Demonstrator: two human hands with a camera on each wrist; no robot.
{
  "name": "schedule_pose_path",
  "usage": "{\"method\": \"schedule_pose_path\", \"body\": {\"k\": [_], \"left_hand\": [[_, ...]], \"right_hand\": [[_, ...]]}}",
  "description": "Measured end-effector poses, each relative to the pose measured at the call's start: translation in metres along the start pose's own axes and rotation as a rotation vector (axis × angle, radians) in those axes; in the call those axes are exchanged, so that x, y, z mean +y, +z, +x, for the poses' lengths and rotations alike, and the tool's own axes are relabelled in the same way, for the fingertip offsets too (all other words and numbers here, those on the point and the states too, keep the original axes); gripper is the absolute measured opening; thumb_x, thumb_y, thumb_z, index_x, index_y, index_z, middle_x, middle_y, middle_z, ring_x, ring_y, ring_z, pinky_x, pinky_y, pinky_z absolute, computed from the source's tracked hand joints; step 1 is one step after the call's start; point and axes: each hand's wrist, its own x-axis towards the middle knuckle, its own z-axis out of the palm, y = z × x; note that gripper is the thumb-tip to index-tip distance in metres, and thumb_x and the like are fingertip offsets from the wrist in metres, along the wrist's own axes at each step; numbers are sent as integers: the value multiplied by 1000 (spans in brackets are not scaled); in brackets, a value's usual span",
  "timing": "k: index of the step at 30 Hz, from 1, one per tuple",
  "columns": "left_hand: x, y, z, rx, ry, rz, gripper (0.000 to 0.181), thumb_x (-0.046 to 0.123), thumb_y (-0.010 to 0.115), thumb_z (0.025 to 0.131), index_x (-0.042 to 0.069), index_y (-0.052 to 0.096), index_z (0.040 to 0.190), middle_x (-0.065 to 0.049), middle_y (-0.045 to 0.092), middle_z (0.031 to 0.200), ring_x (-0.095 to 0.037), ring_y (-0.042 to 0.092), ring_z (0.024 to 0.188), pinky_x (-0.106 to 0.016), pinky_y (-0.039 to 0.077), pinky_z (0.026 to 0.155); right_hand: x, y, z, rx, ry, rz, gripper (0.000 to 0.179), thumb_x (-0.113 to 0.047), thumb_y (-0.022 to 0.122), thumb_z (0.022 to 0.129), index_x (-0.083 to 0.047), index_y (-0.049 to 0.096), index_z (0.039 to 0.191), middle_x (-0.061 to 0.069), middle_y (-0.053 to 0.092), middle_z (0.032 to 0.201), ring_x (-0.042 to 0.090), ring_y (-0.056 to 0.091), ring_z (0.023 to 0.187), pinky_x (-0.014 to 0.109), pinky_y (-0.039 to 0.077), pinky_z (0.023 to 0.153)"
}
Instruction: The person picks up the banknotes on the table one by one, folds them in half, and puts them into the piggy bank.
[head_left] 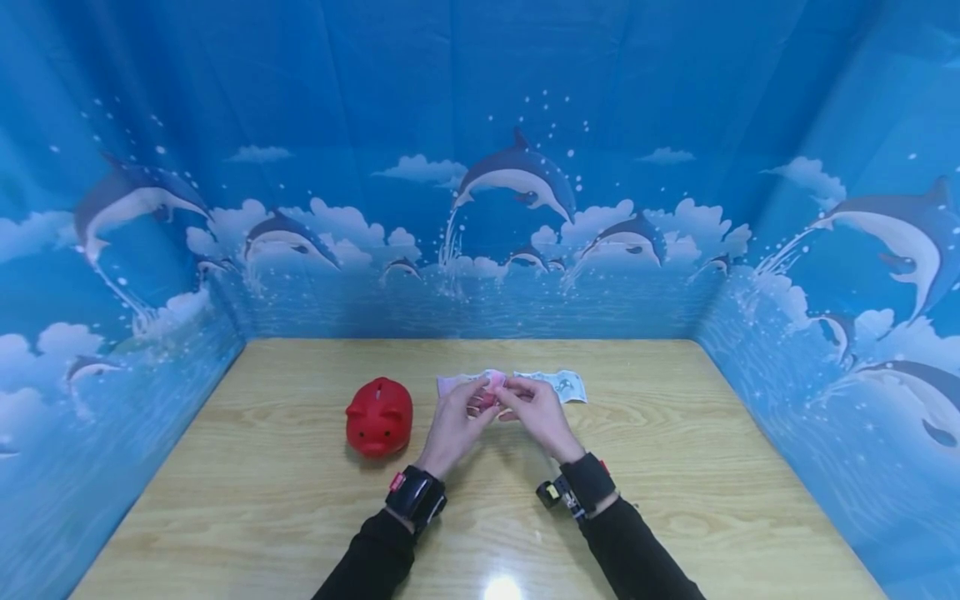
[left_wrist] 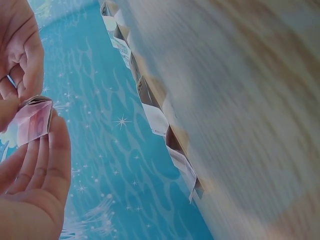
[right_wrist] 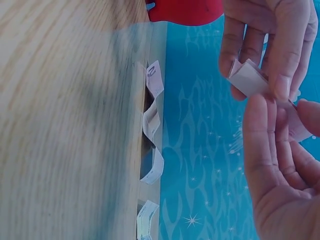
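A pink banknote (head_left: 492, 381), folded into a small narrow packet, is held up between both hands above the table. My left hand (head_left: 453, 425) pinches it from the left with thumb and fingers. From the other side my right hand (head_left: 542, 418) grips it with its fingertips; in the right wrist view both thumbs lie close together at the folded note (right_wrist: 250, 80). Behind the hands, a pale pink banknote (head_left: 447, 385) with zigzag creases lies on the table, partly hidden by the left hand. Beside it, to the right, is a creased bluish-green banknote (head_left: 567, 385).
A red piggy bank (head_left: 379, 418) with a slot on top stands left of the left hand. The wooden table (head_left: 675, 467) is bordered at the back and sides by a blue dolphin-print curtain (head_left: 360, 300). Light glares on the table's near edge.
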Motion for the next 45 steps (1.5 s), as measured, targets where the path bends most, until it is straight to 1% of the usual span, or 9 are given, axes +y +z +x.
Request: {"method": "schedule_pose_path", "body": {"k": [5,12,22,25,31,34,37,41,45], "left_hand": [[0,-1,1,-16,13,1,40,14,77,84,9,66,122,-8,72,101,-17,70,86,-25,58,72],[0,0,2,-36,2,0,38,12,76,84,14,66,121,-5,72,98,-14,69,85,-20,56,72],[1,-2,2,-54,-33,-4,40,3,72,86,8,65,124,-9,72,105,-18,70,93,-21,57,78],[1,-3,2,-63,-44,-33,40,1,71,86,6,64,125,-11,71,109,-20,70,96,-22,57,80],[0,-2,2,-91,-18,-85,39,0,68,89,4,64,127,-16,69,118,-25,70,102,-22,57,82],[0,-1,1,-100,-17,-88,41,-1,69,88,4,63,128,-16,69,117,-24,70,101,-23,57,83],[0,-1,0,-108,-17,-74,43,-3,69,87,3,62,129,-16,70,113,-23,71,100,-23,57,83],[1,0,-1,-115,-17,-76,44,-5,68,86,0,60,129,-18,71,109,-24,71,98,-25,57,84],[1,0,-2,-113,-15,-82,42,-6,67,87,-1,61,128,-19,72,108,-24,72,97,-26,57,84]], "right_hand": [[1,0,0,11,-20,-5,29,-14,69,92,6,67,113,25,71,101,17,71,79,37,61,71],[1,0,1,29,-15,10,25,-12,69,91,5,69,109,21,72,98,17,71,77,39,61,72],[3,-2,1,23,-19,32,32,-13,69,91,5,65,117,24,69,105,24,73,83,40,61,73],[3,-3,2,19,-15,41,33,-13,68,92,5,64,119,25,67,109,28,72,85,40,61,73],[3,-4,3,13,0,36,34,-10,66,93,7,61,122,27,65,117,32,71,89,47,59,78],[-2,-4,1,18,4,2,33,-10,65,94,8,61,122,27,65,116,38,69,94,48,59,77],[-13,-3,-5,23,-2,-46,31,-8,64,94,8,61,120,26,67,110,45,65,96,42,60,72],[-27,-1,-11,27,-14,-85,26,-6,63,94,10,63,114,24,68,102,46,63,94,35,59,68],[-15,-3,-5,30,1,-72,22,-8,63,95,8,64,110,22,69,99,43,64,92,37,59,69]]}}
